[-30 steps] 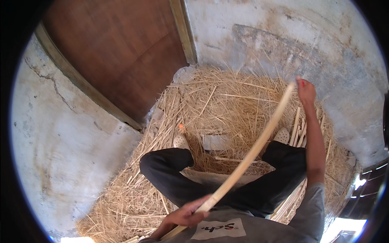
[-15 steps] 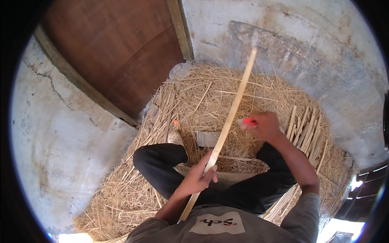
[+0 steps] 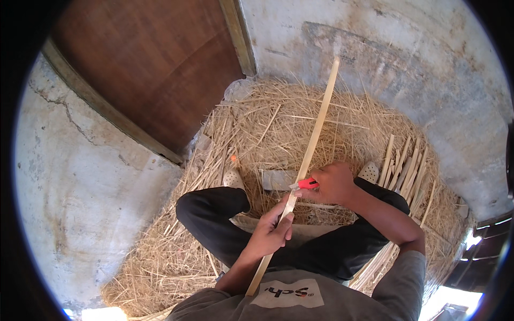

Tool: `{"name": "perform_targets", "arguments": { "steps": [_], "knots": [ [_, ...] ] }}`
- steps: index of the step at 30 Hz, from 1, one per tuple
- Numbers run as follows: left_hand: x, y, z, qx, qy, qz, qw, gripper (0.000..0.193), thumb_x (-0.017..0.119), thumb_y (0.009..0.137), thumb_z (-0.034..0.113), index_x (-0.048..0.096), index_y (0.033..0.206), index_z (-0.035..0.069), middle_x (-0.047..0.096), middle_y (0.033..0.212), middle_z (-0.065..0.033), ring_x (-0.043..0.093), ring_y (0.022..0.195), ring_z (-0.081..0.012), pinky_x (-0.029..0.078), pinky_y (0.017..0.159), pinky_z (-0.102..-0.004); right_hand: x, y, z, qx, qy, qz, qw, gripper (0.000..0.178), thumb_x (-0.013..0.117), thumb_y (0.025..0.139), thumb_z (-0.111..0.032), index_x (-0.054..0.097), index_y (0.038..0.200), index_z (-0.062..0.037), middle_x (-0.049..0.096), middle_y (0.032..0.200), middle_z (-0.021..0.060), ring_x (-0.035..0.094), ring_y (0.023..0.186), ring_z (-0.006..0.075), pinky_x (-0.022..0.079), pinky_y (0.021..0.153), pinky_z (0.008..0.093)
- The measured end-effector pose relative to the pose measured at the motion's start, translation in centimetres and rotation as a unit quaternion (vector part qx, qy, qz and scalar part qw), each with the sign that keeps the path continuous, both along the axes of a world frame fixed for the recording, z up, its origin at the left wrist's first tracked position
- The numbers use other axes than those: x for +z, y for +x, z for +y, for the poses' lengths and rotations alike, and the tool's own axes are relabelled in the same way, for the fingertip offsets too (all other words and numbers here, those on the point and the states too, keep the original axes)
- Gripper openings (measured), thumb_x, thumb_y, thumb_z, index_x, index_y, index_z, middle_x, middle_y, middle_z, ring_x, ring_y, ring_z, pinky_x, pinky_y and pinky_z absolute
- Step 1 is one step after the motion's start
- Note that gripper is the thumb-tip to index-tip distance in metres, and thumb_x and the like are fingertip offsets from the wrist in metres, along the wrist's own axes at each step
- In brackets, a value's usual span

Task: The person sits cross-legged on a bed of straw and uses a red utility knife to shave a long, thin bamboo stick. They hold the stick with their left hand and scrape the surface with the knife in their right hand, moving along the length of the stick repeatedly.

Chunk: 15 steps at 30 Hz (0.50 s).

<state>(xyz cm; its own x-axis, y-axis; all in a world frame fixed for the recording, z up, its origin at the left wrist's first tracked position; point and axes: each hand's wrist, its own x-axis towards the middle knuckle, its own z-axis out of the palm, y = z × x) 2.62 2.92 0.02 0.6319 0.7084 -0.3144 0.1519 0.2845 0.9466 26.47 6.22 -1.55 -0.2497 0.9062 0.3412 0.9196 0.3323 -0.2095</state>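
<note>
A long, pale strip of split wood or bamboo [image 3: 320,120] slants up and away from my lap. My left hand [image 3: 272,227] is wrapped round its lower part, with the near end reaching my shirt. In my right hand [image 3: 334,183] is a red utility knife [image 3: 308,183], and its blade lies against the strip just beyond my left hand. The thumb side of my right hand is close to the strip. Both hands are closed.
Straw and shavings [image 3: 284,115] cover the floor around my crossed legs. A bundle of strips [image 3: 407,168] leans at the right. A grey block [image 3: 278,180] lies ahead of my lap. Concrete walls [image 3: 407,69] and a brown door [image 3: 150,64] stand beyond.
My right hand has brought the knife down and left, from beside the strip onto it. My left hand has shifted slightly right and down, still holding the strip.
</note>
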Motion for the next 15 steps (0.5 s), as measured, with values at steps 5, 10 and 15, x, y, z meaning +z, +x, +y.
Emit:
{"name": "perform_targets", "arguments": {
  "steps": [5,10,15],
  "knots": [
    [0.4,0.2,0.1,0.042,0.117,0.01,0.992,0.05,0.046,0.099,0.009,0.033,0.147,0.009,0.045,0.062,0.0029,0.043,0.052,-0.0042,0.038,0.048,-0.0204,2.0,1.2,1.4,-0.074,-0.025,-0.017,0.997,0.062,0.061,0.074,-0.072,0.066,0.062,-0.0107,0.058,0.049,0.0098,0.062,0.047,0.0285,0.05,0.047,0.0399],
    [-1.1,-0.7,-0.2,0.032,0.159,0.039,0.986,0.049,0.046,0.098,0.006,0.036,0.146,0.007,0.047,0.068,0.0027,0.043,0.056,-0.0041,0.039,0.053,-0.0208,1.1,0.9,1.5,-0.027,0.07,0.021,0.997,0.062,0.064,0.072,-0.07,0.058,0.055,-0.0099,0.051,0.044,0.0082,0.055,0.04,0.0267,0.044,0.043,0.0392],
    [-1.0,-0.9,-0.1,0.033,0.19,0.05,0.98,0.05,0.048,0.095,0.006,0.038,0.144,0.008,0.059,0.081,-0.0123,0.051,0.06,-0.0134,0.044,0.06,-0.0259,1.4,1.2,1.6,-0.041,0.07,0.033,0.996,0.062,0.065,0.072,-0.068,0.055,0.053,-0.009,0.049,0.044,0.0081,0.052,0.039,0.0268,0.043,0.043,0.0395]
  ]
}}
